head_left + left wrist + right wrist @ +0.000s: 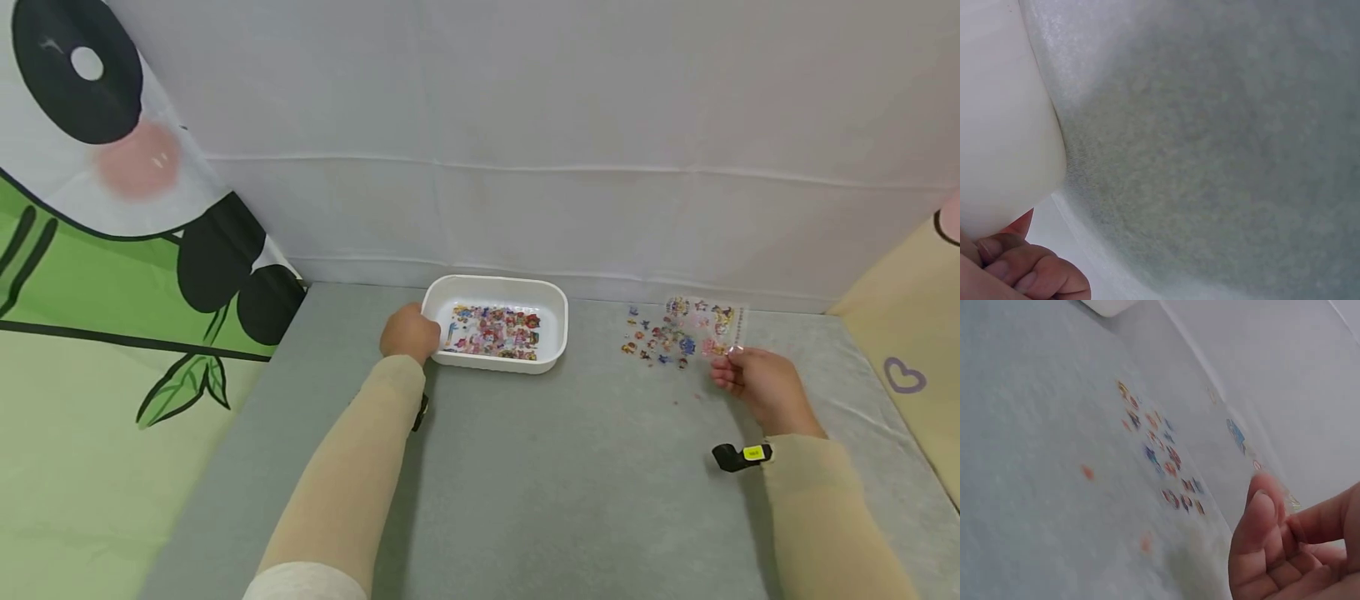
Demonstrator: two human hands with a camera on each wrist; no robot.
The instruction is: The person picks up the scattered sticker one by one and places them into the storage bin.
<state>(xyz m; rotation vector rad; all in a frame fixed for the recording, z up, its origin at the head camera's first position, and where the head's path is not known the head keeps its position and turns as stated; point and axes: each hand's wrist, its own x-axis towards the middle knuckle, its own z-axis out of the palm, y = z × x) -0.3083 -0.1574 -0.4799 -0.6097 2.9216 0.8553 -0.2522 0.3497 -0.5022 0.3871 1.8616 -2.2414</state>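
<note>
A white plastic tray (557,333) stands at the back of the table, with sheets of small colourful cartoon stickers (495,332) lying in it. My left hand (410,332) grips the tray's left end; in the left wrist view its curled fingers (1047,270) sit at the tray's corner (1010,125). Over on the right, my right hand (765,385) pinches the lower corner of a clear sticker sheet (723,319) between thumb and fingers. The sheet stands raised and tilted. Small printed stickers (654,340) lie on the table just left of it.
A grey cloth (525,475) covers the table. A white fabric wall (525,208) rises right behind the tray. Printed cloth panels flank the table, green (97,275) on the left and beige (911,333) on the right. Two tiny reddish spots (1088,472) show on the cloth.
</note>
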